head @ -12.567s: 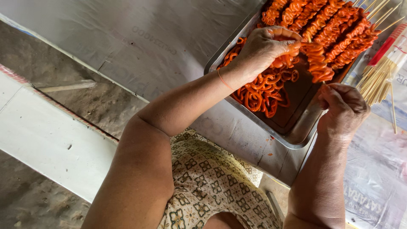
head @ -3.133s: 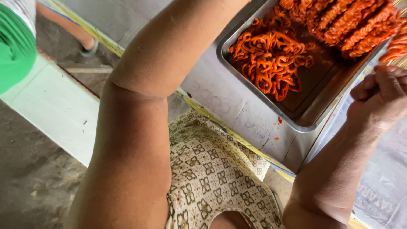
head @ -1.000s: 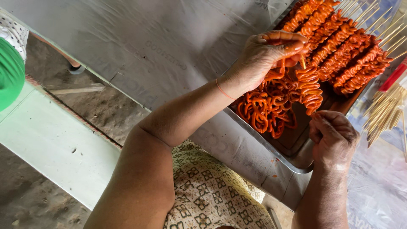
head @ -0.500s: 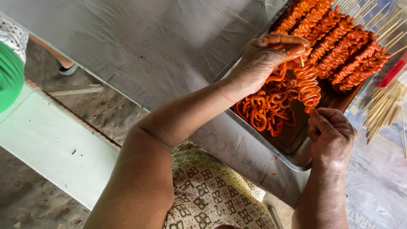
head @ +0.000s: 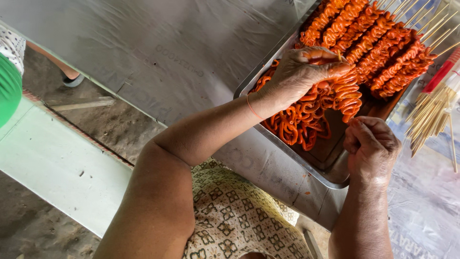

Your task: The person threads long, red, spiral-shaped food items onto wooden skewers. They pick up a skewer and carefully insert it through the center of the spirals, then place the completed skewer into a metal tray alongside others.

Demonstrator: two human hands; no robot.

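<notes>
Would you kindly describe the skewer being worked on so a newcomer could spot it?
Find the rectangular metal tray. Between the left hand and right hand hangs a half-filled orange skewer. Unlike the finished orange skewers lying in a row, it is lifted and gripped at both ends.

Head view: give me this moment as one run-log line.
left hand: pressing orange curls onto skewer | right hand: gripping skewer's lower end | metal tray: loose curls, filled skewers

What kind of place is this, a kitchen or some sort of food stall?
Probably a street-food prep spot, open-air or semi-outdoor: a metal tray of orange skewered food, a bundle of bare bamboo sticks, a table covered in plastic sheet, and rough concrete ground.
</notes>
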